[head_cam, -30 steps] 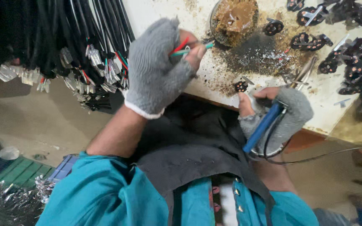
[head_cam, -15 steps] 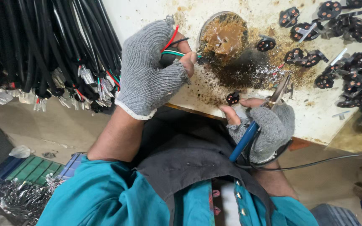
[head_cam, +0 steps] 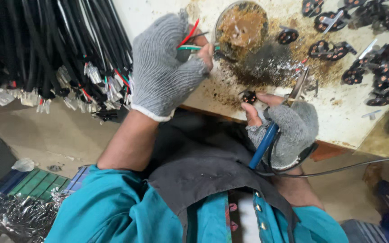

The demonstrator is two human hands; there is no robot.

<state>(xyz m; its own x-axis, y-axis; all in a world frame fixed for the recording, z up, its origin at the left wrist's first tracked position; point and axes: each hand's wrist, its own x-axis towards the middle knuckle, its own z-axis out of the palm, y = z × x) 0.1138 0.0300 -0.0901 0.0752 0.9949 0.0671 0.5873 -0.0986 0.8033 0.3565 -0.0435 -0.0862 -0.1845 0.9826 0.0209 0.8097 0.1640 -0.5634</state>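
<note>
The left hand (head_cam: 165, 72), in a grey knit glove with open tips, has its fingers (head_cam: 205, 51) closed on the stripped end of a cable, from which red, green and dark wires (head_cam: 190, 42) project toward the round tin of brown paste (head_cam: 241, 24); the wire ends sit just beside the tin's near rim. The right hand (head_cam: 287, 130), gloved alike, has its fingers curled around the blue handle of a soldering iron (head_cam: 263, 146), whose metal tip (head_cam: 299, 83) slants up over the darkened patch, while thumb and forefinger pinch a small black plug insert (head_cam: 249, 96) against the tabletop (head_cam: 338, 121) near its front edge. The iron's black cord (head_cam: 347, 168) runs off to the right. Open room is limited to the strip of pale, stained tabletop between the two hands and to the bare area right of the right hand. At the top right lies a crowd of black plug inserts (head_cam: 383, 67), partly cut off by the frame. A dense bundle of black cables (head_cam: 46, 45) with stripped ends hangs at the left, close to the left wrist. The cable body is hidden inside the left palm. The tin's top is cropped, and its contents are hard to make out.
</note>
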